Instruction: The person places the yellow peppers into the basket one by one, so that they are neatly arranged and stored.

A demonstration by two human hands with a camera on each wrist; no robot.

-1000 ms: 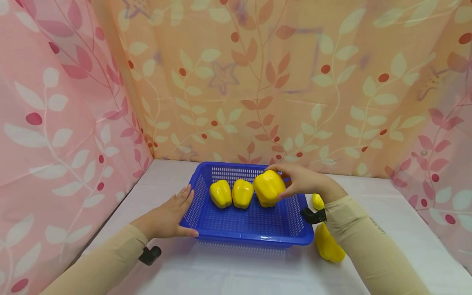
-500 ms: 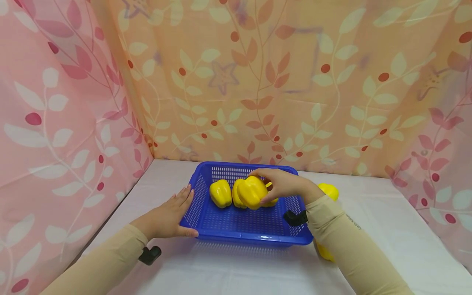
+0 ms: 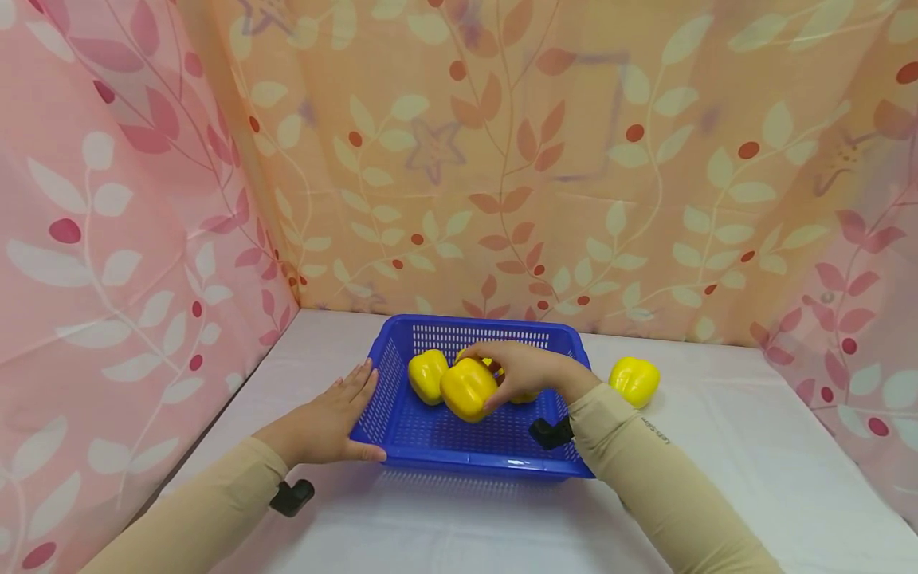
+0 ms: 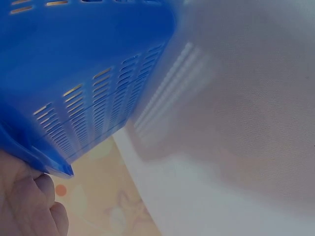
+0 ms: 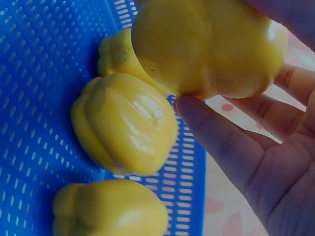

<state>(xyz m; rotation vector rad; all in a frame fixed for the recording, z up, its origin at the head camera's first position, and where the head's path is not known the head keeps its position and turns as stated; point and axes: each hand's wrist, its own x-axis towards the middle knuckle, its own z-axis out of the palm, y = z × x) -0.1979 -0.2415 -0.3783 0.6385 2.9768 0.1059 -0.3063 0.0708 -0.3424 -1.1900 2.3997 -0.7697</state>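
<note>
A yellow bell pepper is gripped between the thumb and fingers of my right hand, over the blue basket. Inside that basket sit three more yellow bell peppers in a row; the leftmost pepper shows best from the head, the others being partly covered by my hand and its load. In the right wrist view the held pepper hangs above the middle pepper. My left hand rests on the basket's left rim, fingers extended along it and thumb at the front corner.
Another yellow bell pepper lies on the white table, right of the basket. Floral curtains enclose the back and both sides. My right sleeve covers part of the table there.
My right hand has carried the pepper leftward and lower across the basket, past one pepper. The forearm now hides the pepper at the basket's front right. My left hand has stayed put.
</note>
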